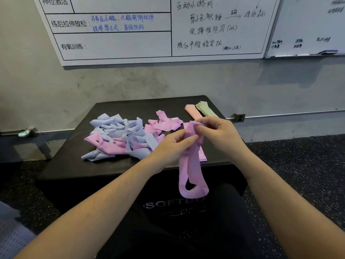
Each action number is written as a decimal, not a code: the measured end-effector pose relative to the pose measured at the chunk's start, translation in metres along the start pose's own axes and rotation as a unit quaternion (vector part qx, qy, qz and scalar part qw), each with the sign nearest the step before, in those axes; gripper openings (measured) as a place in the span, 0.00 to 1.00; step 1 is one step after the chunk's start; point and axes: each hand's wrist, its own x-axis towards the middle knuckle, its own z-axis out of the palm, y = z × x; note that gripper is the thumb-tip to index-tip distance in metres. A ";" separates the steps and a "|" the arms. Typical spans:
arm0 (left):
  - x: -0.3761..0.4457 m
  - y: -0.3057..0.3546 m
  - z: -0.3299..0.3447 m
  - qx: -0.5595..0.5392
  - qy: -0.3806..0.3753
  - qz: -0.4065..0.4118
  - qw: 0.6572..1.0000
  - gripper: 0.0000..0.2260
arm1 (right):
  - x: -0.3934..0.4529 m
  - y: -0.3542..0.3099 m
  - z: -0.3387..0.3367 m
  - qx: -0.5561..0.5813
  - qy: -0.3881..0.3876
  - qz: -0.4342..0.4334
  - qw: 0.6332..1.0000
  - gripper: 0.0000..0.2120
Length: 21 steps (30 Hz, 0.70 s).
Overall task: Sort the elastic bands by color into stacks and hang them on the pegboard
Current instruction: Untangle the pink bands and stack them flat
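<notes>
pink band (192, 165) pinched by both hands.

The whiteboard (149, 34) carried printed labels "神经激活", "练后拉伸放松:" and "有氧训练:", with blue and black handwriting beside them, including "核心平板稳定 PK" and "(2人)". Below the whiteboard, the black box's (168, 204) front read "SOFTBO", the rest hidden by a pink band.

hands (172, 144): 2 | sorted stacks (194, 111): perhaps 3 | whiteboards (149, 34): 2
</notes>
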 end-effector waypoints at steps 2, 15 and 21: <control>0.001 -0.002 0.003 -0.004 0.000 -0.003 1.000 0.07 | 0.000 0.001 -0.002 0.012 -0.003 0.011 1.000 0.09; 0.013 -0.019 0.009 -0.117 0.034 -0.105 0.987 0.14 | -0.005 0.016 -0.007 0.123 0.037 0.087 0.988 0.10; 0.008 -0.018 0.010 -0.113 0.004 -0.091 0.989 0.22 | -0.013 0.017 -0.005 0.072 0.013 0.085 0.994 0.06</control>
